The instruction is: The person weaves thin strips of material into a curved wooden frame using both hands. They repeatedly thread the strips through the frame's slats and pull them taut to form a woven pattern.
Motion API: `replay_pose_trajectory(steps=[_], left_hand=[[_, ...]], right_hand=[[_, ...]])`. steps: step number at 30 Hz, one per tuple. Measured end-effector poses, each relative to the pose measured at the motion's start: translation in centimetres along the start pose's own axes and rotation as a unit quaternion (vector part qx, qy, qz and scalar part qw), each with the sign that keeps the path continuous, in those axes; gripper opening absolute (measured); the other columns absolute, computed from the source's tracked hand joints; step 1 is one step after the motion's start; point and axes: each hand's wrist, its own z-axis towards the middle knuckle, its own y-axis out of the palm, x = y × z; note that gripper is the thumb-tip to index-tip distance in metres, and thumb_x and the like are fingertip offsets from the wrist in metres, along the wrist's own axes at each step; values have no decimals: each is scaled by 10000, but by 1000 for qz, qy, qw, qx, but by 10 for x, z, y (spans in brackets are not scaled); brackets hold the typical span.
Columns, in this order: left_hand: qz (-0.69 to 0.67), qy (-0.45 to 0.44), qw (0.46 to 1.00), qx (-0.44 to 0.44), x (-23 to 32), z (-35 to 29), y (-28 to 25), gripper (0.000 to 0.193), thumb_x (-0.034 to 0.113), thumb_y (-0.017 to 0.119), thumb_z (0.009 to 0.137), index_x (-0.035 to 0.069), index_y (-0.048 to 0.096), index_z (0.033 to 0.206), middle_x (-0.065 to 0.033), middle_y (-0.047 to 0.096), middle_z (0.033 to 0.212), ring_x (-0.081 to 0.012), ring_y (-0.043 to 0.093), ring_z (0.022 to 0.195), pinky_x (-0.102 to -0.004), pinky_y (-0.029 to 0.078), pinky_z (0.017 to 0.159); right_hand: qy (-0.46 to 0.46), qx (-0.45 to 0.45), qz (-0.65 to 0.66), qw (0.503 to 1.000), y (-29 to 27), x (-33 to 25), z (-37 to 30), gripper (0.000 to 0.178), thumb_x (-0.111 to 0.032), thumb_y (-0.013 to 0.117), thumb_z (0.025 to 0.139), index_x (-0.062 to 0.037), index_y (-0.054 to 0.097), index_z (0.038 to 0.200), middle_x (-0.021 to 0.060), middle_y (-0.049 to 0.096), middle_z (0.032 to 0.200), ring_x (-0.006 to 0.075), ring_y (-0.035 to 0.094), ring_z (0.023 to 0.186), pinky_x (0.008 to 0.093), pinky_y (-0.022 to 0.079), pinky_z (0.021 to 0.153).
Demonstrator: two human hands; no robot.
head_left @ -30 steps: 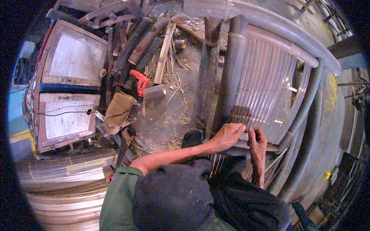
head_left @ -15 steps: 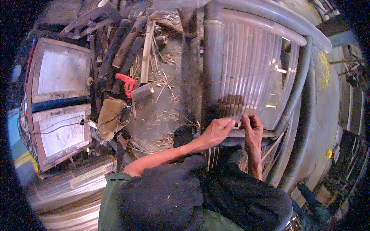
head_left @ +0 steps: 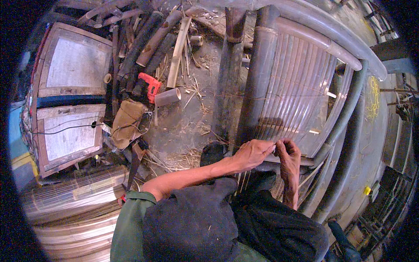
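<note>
Both my hands are close together over the near end of a bamboo slat panel point(head_left: 301, 83), set in a frame of thick bamboo poles point(head_left: 255, 74). My left hand point(head_left: 253, 155) reaches in from the left, thumb and fingers pinched. My right hand point(head_left: 289, 156) is bent at the wrist, its fingertips pinched right beside the left ones. Whatever lies between the fingertips is too small to make out. Thin strands of wire or cord point(head_left: 290, 98) run across the slats. The frame's near crossbar point(head_left: 305, 161) lies just below my hands.
On the floor to the left lie a red power drill point(head_left: 149, 86), a short bamboo tube point(head_left: 168, 97), a brown bag-like bundle point(head_left: 128, 122) and a handsaw point(head_left: 134, 166). Bamboo poles point(head_left: 159, 39) are piled behind. A white-panelled wooden piece point(head_left: 74, 61) stands far left; yellow string point(head_left: 373, 98) lies right.
My fingertips have come together, closing the small gap between the hands. The view has shifted slightly, so the surroundings sit a little differently in the picture.
</note>
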Motion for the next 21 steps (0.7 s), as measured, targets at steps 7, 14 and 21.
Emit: replay_pose_trajectory(steps=[7, 14, 21], left_hand=[[73, -23, 996, -36, -9, 2, -1, 304, 282, 428, 995, 10, 549, 938, -231, 592, 786, -437, 600, 795, -484, 470, 677], [59, -26, 996, -67, -8, 4, -11, 334, 315, 432, 993, 21, 570, 914, -209, 607, 772, -406, 611, 753, -479, 468, 670], [-43, -48, 995, -72, -15, 3, -12, 361, 294, 449, 981, -4, 650, 944, -185, 676, 848, -332, 671, 837, -415, 506, 756]], right_hand=[[5, 0, -44, 999, 3, -16, -2, 234, -216, 648, 913, -4, 661, 1011, 12, 630, 800, 90, 529, 697, 243, 437, 629], [18, -28, -26, 999, 1, -9, 0, 248, -203, 652, 904, -13, 676, 1060, 11, 643, 819, 93, 536, 716, 247, 447, 647], [7, -55, -42, 998, -2, -9, 1, 262, -204, 647, 908, -13, 675, 1085, 25, 665, 878, 96, 557, 774, 251, 460, 700]])
